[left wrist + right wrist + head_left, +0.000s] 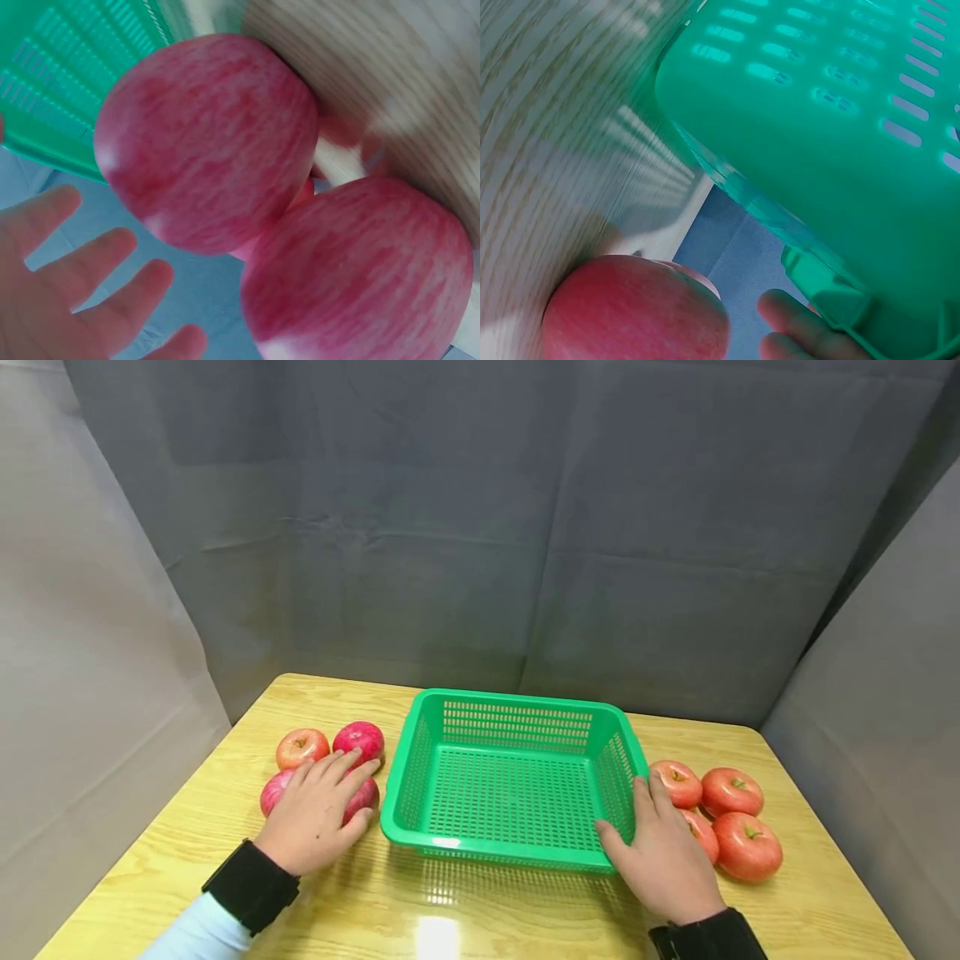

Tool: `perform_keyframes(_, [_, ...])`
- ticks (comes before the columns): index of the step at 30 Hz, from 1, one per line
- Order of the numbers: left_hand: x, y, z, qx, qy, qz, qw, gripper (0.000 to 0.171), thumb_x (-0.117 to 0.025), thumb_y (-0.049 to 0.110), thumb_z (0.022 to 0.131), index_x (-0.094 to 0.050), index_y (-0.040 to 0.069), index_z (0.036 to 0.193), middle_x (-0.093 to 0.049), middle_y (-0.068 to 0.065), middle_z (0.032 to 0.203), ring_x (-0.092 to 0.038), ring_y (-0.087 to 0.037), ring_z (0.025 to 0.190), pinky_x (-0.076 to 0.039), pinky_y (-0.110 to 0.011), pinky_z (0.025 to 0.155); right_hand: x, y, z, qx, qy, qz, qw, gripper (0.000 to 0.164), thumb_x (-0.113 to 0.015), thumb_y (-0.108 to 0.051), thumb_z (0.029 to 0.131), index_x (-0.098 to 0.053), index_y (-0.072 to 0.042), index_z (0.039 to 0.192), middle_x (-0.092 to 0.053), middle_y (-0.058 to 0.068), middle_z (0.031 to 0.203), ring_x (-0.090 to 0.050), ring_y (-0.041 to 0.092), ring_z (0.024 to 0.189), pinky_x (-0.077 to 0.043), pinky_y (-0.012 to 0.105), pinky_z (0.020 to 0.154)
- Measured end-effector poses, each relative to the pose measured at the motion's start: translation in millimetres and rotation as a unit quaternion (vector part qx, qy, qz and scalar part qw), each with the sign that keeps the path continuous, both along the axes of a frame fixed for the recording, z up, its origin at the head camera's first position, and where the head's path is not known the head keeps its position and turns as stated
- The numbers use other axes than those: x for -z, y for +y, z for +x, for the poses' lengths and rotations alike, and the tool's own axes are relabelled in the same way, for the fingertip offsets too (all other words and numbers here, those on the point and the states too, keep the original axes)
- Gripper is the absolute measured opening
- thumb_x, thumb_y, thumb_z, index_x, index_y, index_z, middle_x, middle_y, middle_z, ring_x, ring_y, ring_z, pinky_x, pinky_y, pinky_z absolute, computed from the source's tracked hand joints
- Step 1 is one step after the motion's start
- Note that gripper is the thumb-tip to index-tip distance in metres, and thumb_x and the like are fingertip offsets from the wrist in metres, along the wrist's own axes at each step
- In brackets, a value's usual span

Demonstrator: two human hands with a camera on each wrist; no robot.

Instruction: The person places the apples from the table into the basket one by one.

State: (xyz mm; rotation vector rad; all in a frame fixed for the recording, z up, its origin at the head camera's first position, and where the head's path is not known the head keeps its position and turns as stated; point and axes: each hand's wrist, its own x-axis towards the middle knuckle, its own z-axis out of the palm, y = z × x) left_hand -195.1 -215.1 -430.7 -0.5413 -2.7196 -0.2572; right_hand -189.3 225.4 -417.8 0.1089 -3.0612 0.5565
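Observation:
Several red apples [359, 739] sit in a cluster on the left of the table. Over them my left hand [318, 817] reaches with fingers spread and straight; it partly hides the nearer ones. In the left wrist view those fingers lie beside two striped apples [206, 142], with no grip on either. A green slotted plastic basket [517, 700] stands mid-table with nothing inside. At its near right corner my right hand [666, 860] holds the rim, thumb over the inner side and fingers along the outside. From the right wrist, fingertips [795, 311] show close by the basket's rim.
Another group of several red apples [748, 847] lies just right of the basket, beside my right hand. The wooden table [360, 927] is bounded by a dark grey cloth [450, 568] at the back and pale cloth [97, 693] at the sides.

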Motion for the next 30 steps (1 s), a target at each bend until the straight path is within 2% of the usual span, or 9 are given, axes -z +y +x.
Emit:
perform_keyframes(6, [3.1, 1.1, -3.3, -0.010, 0.004, -0.013, 0.9999, 0.058, -0.070, 0.037, 0.090, -0.060, 0.013, 0.142, -0.054, -0.017, 0.144, -0.048, -0.041, 0.131, -0.030, -0.066, 0.110, 0.6, -2.1, 0.1, 0.000, 0.012, 0.006, 1.000, 0.100, -0.045, -0.068, 0.097, -0.024, 0.011, 0.155, -0.010, 0.034, 0.162, -0.031, 0.056, 0.139, -0.036, 0.070, 0.101])
perform_keyframes(13, [5.3, 2.4, -5.8, -0.005, -0.016, -0.022, 0.9996, 0.057, -0.074, 0.037, 0.089, -0.062, 0.012, 0.138, -0.055, -0.017, 0.142, -0.051, -0.041, 0.127, -0.036, -0.064, 0.107, 0.7, -1.3, 0.0, 0.000, 0.018, 0.011, 1.000, 0.098, -0.048, -0.065, 0.098, -0.026, 0.012, 0.154, -0.011, 0.034, 0.162, -0.033, 0.057, 0.137, -0.036, 0.070, 0.102])
perform_keyframes(30, [9.8, 5.4, -12.6, -0.003, -0.048, -0.030, 0.9984, 0.058, -0.078, 0.034, 0.086, -0.063, 0.011, 0.136, -0.056, -0.018, 0.141, -0.053, -0.040, 0.125, -0.046, -0.060, 0.100, 1.0, 0.5, 0.7, -0.004, 0.039, 0.013, 0.999, 0.098, -0.044, -0.068, 0.097, -0.029, 0.011, 0.154, -0.016, 0.032, 0.162, -0.039, 0.054, 0.135, -0.040, 0.067, 0.099])
